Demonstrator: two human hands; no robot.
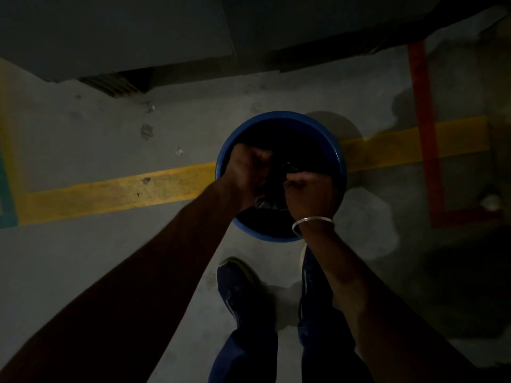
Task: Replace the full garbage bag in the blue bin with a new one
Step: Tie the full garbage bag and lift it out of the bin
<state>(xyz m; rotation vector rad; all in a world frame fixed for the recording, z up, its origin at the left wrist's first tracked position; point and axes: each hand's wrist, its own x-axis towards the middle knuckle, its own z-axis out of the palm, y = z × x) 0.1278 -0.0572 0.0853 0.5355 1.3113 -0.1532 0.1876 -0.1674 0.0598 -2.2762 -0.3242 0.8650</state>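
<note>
Looked straight down at a round blue bin (281,118) standing on a grey concrete floor (110,258), right on top of a yellow painted line (116,190) running across from left to right. Saw a black garbage bag (276,183) filling the bin's mouth, its plastic gathered up into a bunch near the middle. Had both bare arms reaching down over the rim. Found the left hand (250,172) curled into a fist on the left side of the bunched plastic, fingers closed around a fold of the bag. Found the right hand (309,194) just beside it on the right, fingers likewise curled shut and pinching the gathered plastic, with a silver bangle (312,223) round that wrist. Kept the two hands close together, nearly touching, with the dark bunch of bag between them. Could not tell in the dim light how full the bag was, or whether it had left the bottom of the bin. Stood with two dark blue shoes just short of the bin, the left shoe (240,288) a little back, the right shoe (312,283) almost at the bin's near edge. Noticed a red painted line (423,128) forming a corner off to the right, well apart from the bin, and a dark grating (110,84) at the foot of the wall beyond.
</note>
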